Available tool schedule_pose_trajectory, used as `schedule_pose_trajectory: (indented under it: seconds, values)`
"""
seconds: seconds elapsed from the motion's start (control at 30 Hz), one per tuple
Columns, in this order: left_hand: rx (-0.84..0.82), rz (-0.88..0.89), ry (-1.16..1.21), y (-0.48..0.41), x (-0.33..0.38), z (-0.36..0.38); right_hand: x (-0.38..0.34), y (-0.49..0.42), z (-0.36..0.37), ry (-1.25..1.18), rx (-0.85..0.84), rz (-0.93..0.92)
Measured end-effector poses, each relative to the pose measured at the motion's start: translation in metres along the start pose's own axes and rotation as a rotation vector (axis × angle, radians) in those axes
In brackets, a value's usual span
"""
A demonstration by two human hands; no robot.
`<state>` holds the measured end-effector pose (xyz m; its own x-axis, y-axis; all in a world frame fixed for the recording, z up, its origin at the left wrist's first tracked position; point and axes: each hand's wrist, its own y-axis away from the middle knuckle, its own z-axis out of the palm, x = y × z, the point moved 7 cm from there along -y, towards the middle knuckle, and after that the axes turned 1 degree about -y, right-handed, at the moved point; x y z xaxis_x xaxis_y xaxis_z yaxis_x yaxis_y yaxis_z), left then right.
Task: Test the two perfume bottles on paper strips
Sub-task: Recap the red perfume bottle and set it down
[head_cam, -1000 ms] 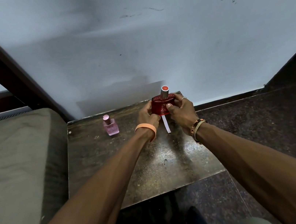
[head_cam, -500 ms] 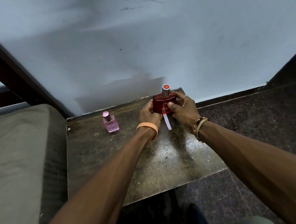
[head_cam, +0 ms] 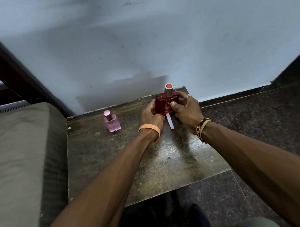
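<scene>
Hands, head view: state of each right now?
Left hand: closed on the red perfume bottle, left side.
Right hand: closed on the same bottle, thumb on its front.

Glossy red glass bottle [head_cam: 166,104]; worn, mottled stone table [head_cam: 152,161].

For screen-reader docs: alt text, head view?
The left hand and right hand grip a red bottle at the back of a dark table; a white paper strip sticks out below it. A pink bottle stands apart at left.
</scene>
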<state>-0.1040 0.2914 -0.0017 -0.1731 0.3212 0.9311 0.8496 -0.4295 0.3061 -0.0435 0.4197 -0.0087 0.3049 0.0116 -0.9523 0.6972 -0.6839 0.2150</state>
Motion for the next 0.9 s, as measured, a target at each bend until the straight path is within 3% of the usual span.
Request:
schedule_pose_trajectory:
  seconds: [0.57, 0.9]
  values:
    - [-0.007, -0.039, -0.037, -0.001, -0.001, -0.005, -0.005, 0.006, -0.002, 0.037, -0.027, 0.032]
    - [0.004, -0.049, 0.004, 0.046, 0.012, -0.039, -0.024, 0.046, -0.028, 0.156, 0.103, 0.065]
